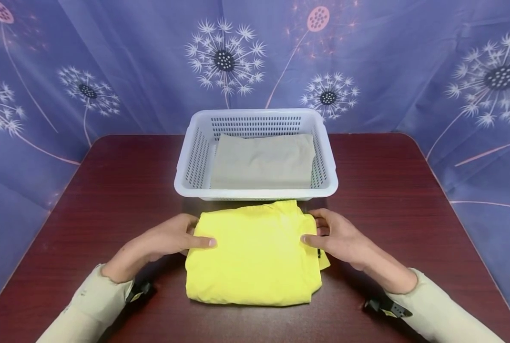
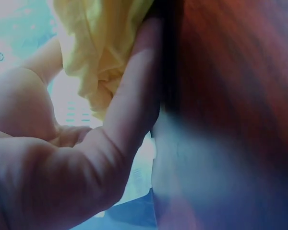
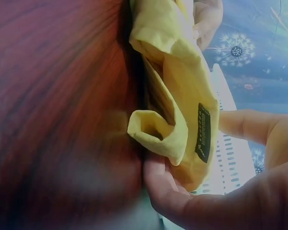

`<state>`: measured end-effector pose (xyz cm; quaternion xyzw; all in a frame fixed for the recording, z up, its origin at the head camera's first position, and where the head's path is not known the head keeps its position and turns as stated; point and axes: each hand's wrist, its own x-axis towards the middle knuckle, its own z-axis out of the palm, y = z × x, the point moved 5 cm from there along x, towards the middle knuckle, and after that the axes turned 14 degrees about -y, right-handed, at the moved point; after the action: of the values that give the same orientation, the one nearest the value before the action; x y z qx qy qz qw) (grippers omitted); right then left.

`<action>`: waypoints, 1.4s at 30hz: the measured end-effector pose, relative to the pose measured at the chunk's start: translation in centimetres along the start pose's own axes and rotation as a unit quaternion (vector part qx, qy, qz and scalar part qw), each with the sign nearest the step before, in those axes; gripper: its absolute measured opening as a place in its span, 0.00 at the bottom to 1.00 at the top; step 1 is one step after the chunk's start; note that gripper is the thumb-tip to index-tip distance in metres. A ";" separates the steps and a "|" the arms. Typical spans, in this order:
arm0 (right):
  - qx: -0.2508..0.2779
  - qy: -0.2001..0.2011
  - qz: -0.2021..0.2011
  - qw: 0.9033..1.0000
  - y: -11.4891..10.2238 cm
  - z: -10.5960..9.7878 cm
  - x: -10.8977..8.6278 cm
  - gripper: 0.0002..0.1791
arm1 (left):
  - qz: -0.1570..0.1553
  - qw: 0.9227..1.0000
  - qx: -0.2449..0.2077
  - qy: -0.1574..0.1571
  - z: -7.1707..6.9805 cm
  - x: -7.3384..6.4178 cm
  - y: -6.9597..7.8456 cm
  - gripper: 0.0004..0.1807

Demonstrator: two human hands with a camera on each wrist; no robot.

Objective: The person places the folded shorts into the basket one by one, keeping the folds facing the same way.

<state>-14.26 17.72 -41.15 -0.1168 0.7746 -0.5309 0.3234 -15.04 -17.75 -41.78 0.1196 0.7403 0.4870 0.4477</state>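
A folded yellow garment (image 1: 250, 262) lies on the dark red table in front of the basket. My left hand (image 1: 167, 238) grips its left side, thumb on top; in the left wrist view a finger (image 2: 134, 86) runs along underneath. On the other side, my right hand (image 1: 345, 238) pinches the right edge between thumb above and fingers below. The right wrist view shows the layered folds of the yellow garment (image 3: 182, 72), a black label (image 3: 203, 133) and a loose rolled end hanging out. The fingertips under the cloth are partly hidden.
Just behind the garment stands a white perforated plastic basket (image 1: 257, 193). Inside it lies a folded beige cloth (image 1: 263, 164). A blue curtain (image 1: 152, 57) with dandelion prints hangs behind and beside the wood-grain table (image 1: 379, 186).
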 end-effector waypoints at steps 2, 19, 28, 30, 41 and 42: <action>0.015 -0.006 0.002 1.000 0.1 0.0 0.0 0.38 | 0.005 1.000 -0.004 0.001 0.1 0.1 -0.1 0.27; 0.074 -0.090 -0.011 0.993 0.9 0.8 0.6 0.37 | 0.048 0.994 -0.062 -0.071 1.4 0.5 -0.4 0.38; 0.133 -0.141 -0.028 0.981 1.2 1.3 0.6 0.24 | 0.051 0.994 -0.066 -0.074 1.8 0.7 -0.5 0.38; 0.133 -0.142 -0.028 0.981 1.2 1.2 0.7 0.24 | 0.045 0.995 -0.062 -0.068 1.8 0.7 -0.5 0.38; 0.142 -0.156 -0.016 0.977 1.5 1.1 0.7 0.19 | 0.065 0.992 -0.065 -0.085 2.0 0.5 -0.2 0.29; 0.145 -0.158 -0.015 0.977 1.5 1.1 0.7 0.18 | 0.066 0.992 -0.066 -0.086 2.0 0.5 -0.2 0.29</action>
<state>-13.83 17.16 -42.99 -0.1633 0.6264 -0.6171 0.4473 -13.75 -16.33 -42.51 0.1801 0.6556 0.5515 0.4833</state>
